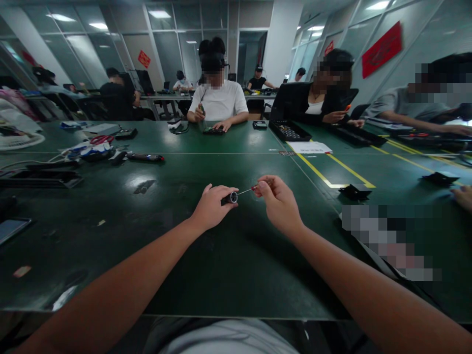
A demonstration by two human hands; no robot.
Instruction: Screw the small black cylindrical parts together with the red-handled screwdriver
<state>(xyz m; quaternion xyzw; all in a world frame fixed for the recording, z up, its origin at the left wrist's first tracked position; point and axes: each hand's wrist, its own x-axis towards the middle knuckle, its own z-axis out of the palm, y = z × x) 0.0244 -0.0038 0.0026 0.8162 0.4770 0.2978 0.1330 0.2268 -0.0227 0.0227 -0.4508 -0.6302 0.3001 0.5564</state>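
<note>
My left hand (pixel 214 205) is closed round a small black cylinder (pixel 231 197) with a pale ring at its open end, which faces right and toward me. Most of the cylinder is hidden by my fingers. Opposite it, my right hand (pixel 276 195) pinches the red handle of a thin screwdriver (pixel 254 188). The metal shaft points left, and its tip is at the cylinder's ringed end; whether it touches cannot be made out. Both hands are just above the green table (pixel 206 265).
Left lie a black and red pen-like tool (pixel 145 157), red-handled items (pixel 102 139), cables, a black tray (pixel 44 178) and a phone (pixel 14 229). Right are black brackets (pixel 354 191), yellow tape lines and a paper sheet (pixel 309 147). A person (pixel 218 101) works opposite; others sit right and behind.
</note>
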